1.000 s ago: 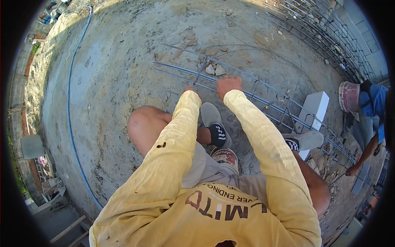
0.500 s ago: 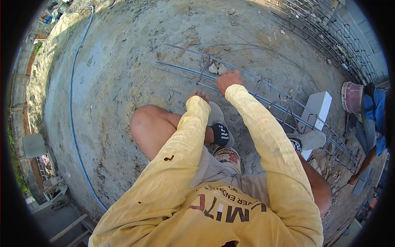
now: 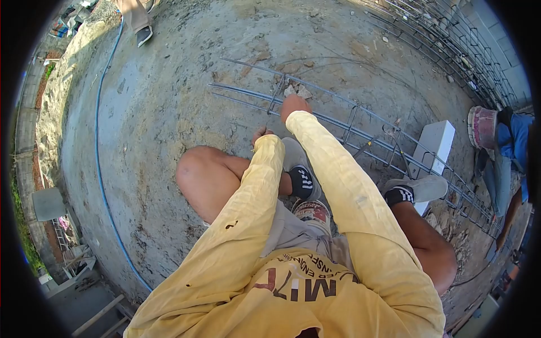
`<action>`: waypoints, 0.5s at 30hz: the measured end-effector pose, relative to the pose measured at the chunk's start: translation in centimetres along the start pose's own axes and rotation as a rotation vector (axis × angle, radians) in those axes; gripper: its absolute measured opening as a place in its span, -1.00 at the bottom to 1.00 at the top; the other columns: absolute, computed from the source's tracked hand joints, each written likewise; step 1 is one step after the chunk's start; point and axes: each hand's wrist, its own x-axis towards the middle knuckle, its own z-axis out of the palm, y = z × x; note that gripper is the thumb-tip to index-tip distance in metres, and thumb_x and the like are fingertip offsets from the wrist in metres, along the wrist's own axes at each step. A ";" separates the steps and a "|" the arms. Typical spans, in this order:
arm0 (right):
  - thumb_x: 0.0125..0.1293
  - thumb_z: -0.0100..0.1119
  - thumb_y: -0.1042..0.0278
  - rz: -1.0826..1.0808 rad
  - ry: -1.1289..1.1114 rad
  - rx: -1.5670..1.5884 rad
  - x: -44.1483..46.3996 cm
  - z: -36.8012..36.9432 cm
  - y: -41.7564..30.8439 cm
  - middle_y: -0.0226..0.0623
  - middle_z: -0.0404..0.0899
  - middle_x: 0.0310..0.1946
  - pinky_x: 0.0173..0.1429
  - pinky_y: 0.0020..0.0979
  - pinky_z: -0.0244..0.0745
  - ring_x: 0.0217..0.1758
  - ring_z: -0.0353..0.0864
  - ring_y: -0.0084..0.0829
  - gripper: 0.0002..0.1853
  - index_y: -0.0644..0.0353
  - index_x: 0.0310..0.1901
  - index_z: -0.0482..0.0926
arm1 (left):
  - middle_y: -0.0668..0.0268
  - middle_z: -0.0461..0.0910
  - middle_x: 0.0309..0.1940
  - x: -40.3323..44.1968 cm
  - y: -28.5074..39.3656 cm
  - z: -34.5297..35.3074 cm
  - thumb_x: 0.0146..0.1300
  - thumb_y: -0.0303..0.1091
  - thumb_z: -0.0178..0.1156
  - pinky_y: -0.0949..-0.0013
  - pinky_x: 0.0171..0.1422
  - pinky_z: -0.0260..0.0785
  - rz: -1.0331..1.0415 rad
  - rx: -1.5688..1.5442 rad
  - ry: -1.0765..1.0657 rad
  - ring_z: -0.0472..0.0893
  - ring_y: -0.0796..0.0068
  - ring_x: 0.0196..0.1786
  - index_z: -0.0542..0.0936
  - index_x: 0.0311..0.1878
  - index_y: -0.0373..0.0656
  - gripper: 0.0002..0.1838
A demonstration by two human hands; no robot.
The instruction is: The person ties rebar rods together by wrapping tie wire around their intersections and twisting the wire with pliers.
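Observation:
A long rebar cage (image 3: 352, 127) of thin steel bars and square stirrups lies on the ground in front of me. My right hand (image 3: 295, 105) is closed against its bars, close to a stirrup (image 3: 277, 93) near the far left end. The thing in its grip is hidden. On the near side of the cage, my left hand (image 3: 261, 134) is curled, with its fingertips together. What it holds, if anything, is too small to make out. Small broken stones (image 3: 303, 91) lie just beyond my right hand. A yellow-marked tool (image 3: 364, 147) rests on the cage bars.
A white block (image 3: 433, 143) supports the cage on the right. A paint-stained bucket (image 3: 311, 213) is beneath me. Another bucket (image 3: 483, 127) and a person in blue (image 3: 514, 135) are at right. More rebar cages (image 3: 445, 42) stand behind. A blue hose (image 3: 99, 141) crosses the left ground.
My right hand has moved left along the cage toward the stirrup. My left hand has shifted slightly left, its fingers now curled. Another person's leg and shoe have come into view at upper left.

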 end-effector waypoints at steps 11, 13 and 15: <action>0.23 0.09 0.50 -0.052 -0.036 0.854 -2.1 6.6 1.1 -0.14 0.72 -0.15 0.01 -0.36 0.53 -0.10 0.68 -0.37 -0.66 0.21 0.03 0.67 | 0.19 0.66 -0.26 5.7 -5.3 0.0 0.20 -0.44 0.25 0.23 -0.22 0.51 -0.314 -0.488 -0.247 0.65 0.35 -0.31 0.54 0.07 -0.21 -0.65; 0.24 0.08 0.49 -0.042 -0.083 0.855 -2.9 7.0 1.4 -0.12 0.71 -0.10 0.06 -0.34 0.52 -0.05 0.68 -0.33 -0.65 0.18 0.05 0.67 | 0.20 0.64 -0.30 4.9 -3.6 0.4 0.22 -0.41 0.25 0.24 -0.26 0.49 -0.366 -0.407 -0.177 0.63 0.37 -0.34 0.54 0.01 -0.20 -0.71; 0.26 0.07 0.47 -0.107 -0.066 0.726 -3.6 5.8 1.8 -0.11 0.69 -0.05 0.12 -0.28 0.50 0.00 0.66 -0.23 -0.65 0.13 0.06 0.67 | 0.22 0.62 -0.34 4.1 -1.4 0.6 0.23 -0.39 0.24 0.26 -0.29 0.46 -0.434 -0.295 -0.115 0.60 0.38 -0.38 0.53 -0.05 -0.19 -0.76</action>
